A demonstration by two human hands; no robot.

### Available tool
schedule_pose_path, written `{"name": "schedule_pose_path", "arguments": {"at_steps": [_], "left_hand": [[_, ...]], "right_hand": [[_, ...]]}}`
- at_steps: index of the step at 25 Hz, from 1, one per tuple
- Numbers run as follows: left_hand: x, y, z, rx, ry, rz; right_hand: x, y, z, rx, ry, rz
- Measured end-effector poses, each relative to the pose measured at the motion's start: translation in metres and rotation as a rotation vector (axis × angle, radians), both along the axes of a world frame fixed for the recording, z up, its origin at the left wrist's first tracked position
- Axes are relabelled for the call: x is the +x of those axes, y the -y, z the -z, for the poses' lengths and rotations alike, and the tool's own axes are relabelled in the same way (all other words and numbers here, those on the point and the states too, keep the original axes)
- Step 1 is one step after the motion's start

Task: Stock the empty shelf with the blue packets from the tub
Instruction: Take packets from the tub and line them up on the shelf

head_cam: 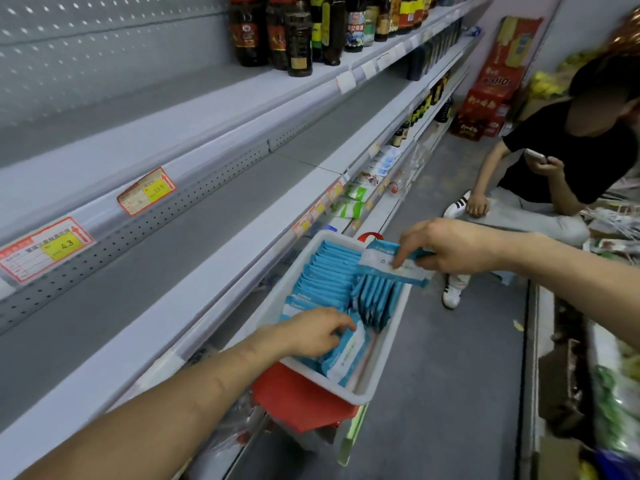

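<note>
Head view, shop aisle. White tub (380, 370) sits at 5 o'clock of frame on a red stand (298, 400), hard against the shelving, its long axis running 7-to-1 o'clock alongside the shelf edge. Two rows of blue packets (329, 275) stand on edge inside

Right hand (450, 250): grip closed on one lifted packet (393, 268), thumb beneath and fingers on top, held just above the tub's far end. Lifted packet lies near flat, long axis about 9-to-3 o'clock, crosswise to the tub

Left hand (311, 333): low in the tub's near end, fingers curled over the tops of the near packets (348, 355). Thumb hidden; cannot tell whether this grip has hold or only rests there

Empty shelf (194, 237): bare grey deck, lying at 9 to 10 o'clock from the right-hand grip, with the tub's far row between them. Judgement: the lifted packet has to travel toward 10 o'clock, over the tub wall and the shelf lip. Left hand is on the shelf side and nearer the deck, but the right hand is the one clearly loaded

Second person (568, 157) crouches at 2 o'clock, well apart from the tub
</note>
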State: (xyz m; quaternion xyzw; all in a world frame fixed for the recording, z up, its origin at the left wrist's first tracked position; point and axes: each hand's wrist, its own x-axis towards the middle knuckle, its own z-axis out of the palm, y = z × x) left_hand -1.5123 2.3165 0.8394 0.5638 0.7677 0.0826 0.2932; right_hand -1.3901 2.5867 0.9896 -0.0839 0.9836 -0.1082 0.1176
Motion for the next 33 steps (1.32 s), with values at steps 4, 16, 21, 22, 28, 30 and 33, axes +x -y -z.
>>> {"name": "schedule_pose_path", "arguments": {"at_steps": [4,16,21,22,28,30,33], "left_hand": [[0.005,-0.015,0.012,-0.039,-0.039,-0.006],[0.035,-0.033,0.03,-0.069,0.015,0.021],[0.021,-0.022,0.009,-0.049,0.013,-0.002],[0.013,-0.017,-0.001,-0.04,0.015,-0.02],[-0.049,0.037,-0.087,0.072,-0.078,-0.103],[-0.067,0.069,-0.123,0.105,-0.154,-0.169],[-0.084,0.116,-0.18,0.13,-0.251,-0.24]], "right_hand": [[0.025,-0.012,0.002,-0.01,-0.008,0.077],[0.045,-0.015,0.01,-0.03,-0.003,0.169],[0.024,-0.009,0.005,-0.021,0.008,0.142],[0.014,-0.006,0.002,-0.012,0.0,0.13],[-0.067,0.033,-0.026,-0.018,-0.077,-0.022],[-0.101,0.057,-0.043,-0.015,-0.11,-0.094],[-0.144,0.092,-0.077,-0.011,-0.174,-0.176]]}}
